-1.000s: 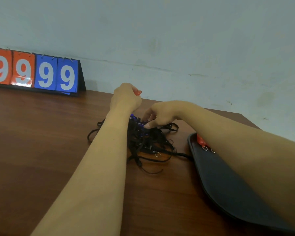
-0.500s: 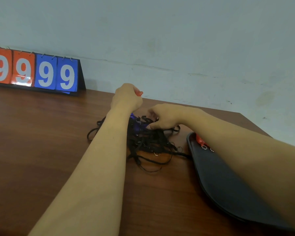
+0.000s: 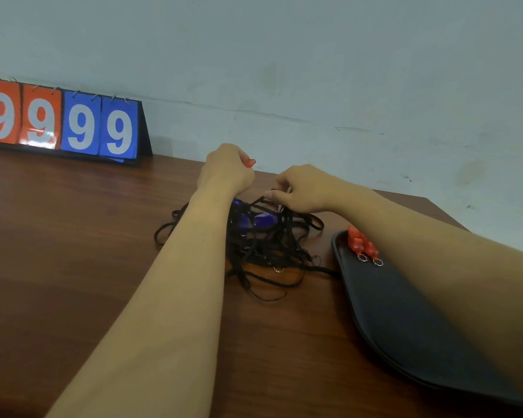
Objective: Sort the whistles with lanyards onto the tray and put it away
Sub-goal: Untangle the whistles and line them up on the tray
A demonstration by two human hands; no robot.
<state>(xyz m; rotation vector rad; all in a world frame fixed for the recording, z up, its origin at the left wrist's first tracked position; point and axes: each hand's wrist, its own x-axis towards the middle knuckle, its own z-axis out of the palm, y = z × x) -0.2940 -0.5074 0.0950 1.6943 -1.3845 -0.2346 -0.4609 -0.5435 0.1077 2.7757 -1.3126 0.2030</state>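
At frame centre our left hand point(image 3: 225, 173) grips a red whistle point(image 3: 249, 162), right hand point(image 3: 302, 188) pinching its cord point(image 3: 280, 206) above the tangle point(image 3: 263, 245); tray point(image 3: 405, 321) lies lower right.

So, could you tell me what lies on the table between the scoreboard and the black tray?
In the head view, a tangle of black lanyards with blue whistles lies between the scoreboard and the tray, with both hands over it.
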